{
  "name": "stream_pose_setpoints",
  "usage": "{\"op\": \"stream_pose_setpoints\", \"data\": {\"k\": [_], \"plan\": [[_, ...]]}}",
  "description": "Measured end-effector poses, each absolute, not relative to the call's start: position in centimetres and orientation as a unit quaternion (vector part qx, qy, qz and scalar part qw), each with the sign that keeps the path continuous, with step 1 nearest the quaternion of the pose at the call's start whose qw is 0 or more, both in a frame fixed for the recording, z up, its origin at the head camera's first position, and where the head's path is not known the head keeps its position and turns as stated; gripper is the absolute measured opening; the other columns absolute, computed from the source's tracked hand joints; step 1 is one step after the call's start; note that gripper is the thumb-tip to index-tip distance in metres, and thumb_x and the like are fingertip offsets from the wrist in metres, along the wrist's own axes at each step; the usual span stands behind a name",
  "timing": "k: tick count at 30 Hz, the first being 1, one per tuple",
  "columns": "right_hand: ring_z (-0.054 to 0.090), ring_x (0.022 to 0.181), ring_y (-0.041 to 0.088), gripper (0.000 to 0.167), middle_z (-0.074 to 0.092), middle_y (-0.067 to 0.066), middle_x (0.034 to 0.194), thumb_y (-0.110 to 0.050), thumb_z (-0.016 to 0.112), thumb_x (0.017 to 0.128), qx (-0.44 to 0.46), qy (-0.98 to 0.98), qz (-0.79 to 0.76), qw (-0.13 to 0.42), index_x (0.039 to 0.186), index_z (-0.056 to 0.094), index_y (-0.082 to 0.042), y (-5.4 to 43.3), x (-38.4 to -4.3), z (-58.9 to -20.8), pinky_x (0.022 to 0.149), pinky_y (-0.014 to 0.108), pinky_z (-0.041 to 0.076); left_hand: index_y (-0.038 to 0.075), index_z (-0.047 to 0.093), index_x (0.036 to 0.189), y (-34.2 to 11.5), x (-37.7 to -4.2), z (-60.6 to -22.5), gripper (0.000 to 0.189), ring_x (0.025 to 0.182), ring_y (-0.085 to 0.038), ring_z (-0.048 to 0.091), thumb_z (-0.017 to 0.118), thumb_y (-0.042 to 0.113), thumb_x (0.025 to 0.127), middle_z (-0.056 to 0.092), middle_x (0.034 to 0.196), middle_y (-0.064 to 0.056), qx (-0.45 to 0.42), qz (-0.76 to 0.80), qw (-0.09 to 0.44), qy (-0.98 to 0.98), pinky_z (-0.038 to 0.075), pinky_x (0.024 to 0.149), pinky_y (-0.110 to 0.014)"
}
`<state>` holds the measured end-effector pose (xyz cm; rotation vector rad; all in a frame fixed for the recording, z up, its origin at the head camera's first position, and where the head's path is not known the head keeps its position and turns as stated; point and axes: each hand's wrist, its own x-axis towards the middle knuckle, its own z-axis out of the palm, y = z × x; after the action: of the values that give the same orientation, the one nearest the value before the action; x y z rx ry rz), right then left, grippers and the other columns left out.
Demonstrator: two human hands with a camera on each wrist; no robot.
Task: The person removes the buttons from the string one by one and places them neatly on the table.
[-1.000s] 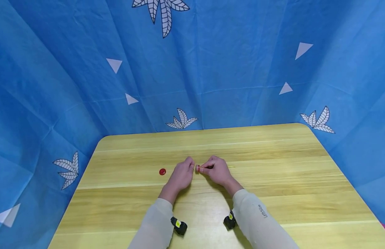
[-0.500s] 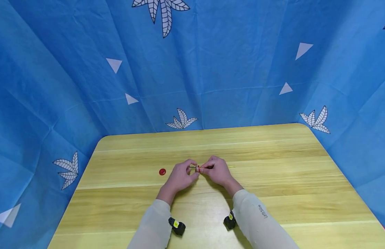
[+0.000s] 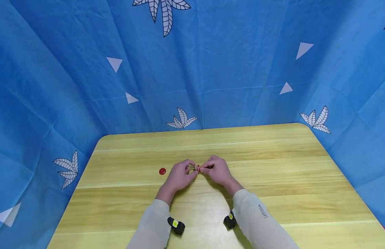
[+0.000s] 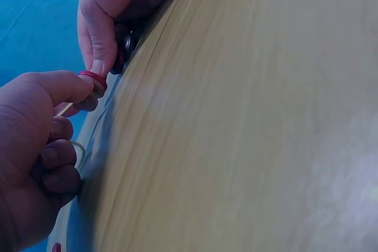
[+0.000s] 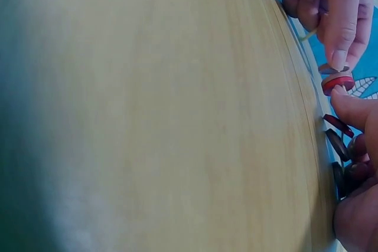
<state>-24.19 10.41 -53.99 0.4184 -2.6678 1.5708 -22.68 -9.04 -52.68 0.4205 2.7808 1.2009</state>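
Note:
A small stack of round buttons, red and tan, is threaded on a thin yellow cord between the two hands. My left hand pinches the stack's edges between thumb and forefinger, its other fingers curled, as the left wrist view shows. From the other side my right hand pinches the cord close against the red face, thumb tip right at the button. Several more discs, one red and others dark, hang along the cord under the right hand. The cord's tail sticks out beyond that hand.
A single red button lies on the wooden table, left of the left hand. Blue patterned cloth hangs behind the table and at its sides. Black wrist cameras sit at both sleeves.
My left hand has let go of the cord beside the stack, spread its thumb and forefinger, and closed them on the buttons. The right hand has hardly moved.

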Motion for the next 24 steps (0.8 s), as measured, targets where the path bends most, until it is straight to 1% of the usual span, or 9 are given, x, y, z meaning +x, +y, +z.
{"op": "stream_pose_setpoints", "data": {"k": [7, 17, 24], "plan": [[0.053, 0.071, 0.016, 0.004, 0.056, -0.003, 0.075, -0.014, 0.084, 0.082, 0.133, -0.855, 0.501, 0.007, 0.079, 0.082, -0.011, 10.4, -24.2, -53.9, 0.064, 0.033, 0.044, 0.011, 0.068, 0.113, -9.4, -22.7, -52.7, 0.026, 0.052, -0.011, 0.037, 0.075, 0.023, 0.091, 0.042, 0.061, 0.003, 0.136, 0.384, 0.032, 0.913, 0.034, 0.053, -0.029], [0.053, 0.07, 0.016, 0.004, 0.056, -0.003, 0.075, -0.011, 0.084, 0.081, 0.133, -0.855, 0.501, 0.011, 0.079, 0.082, -0.012, 10.4, -24.2, -53.8, 0.063, 0.032, 0.044, 0.015, 0.068, 0.108, -10.0, -22.6, -52.2, 0.022, 0.051, -0.011, 0.037, 0.075, 0.026, 0.09, 0.043, 0.06, 0.004, 0.117, 0.373, 0.025, 0.92, 0.036, 0.054, -0.03], [0.053, 0.071, 0.017, 0.006, 0.056, -0.002, 0.075, -0.013, 0.084, 0.081, 0.127, -0.856, 0.501, -0.001, 0.08, 0.081, -0.008, 10.4, -24.3, -53.8, 0.064, 0.032, 0.044, 0.015, 0.068, 0.108, -10.4, -22.7, -52.3, 0.022, 0.051, -0.011, 0.037, 0.075, 0.024, 0.089, 0.044, 0.061, 0.003, 0.101, 0.368, 0.022, 0.924, 0.037, 0.055, -0.03]]}}
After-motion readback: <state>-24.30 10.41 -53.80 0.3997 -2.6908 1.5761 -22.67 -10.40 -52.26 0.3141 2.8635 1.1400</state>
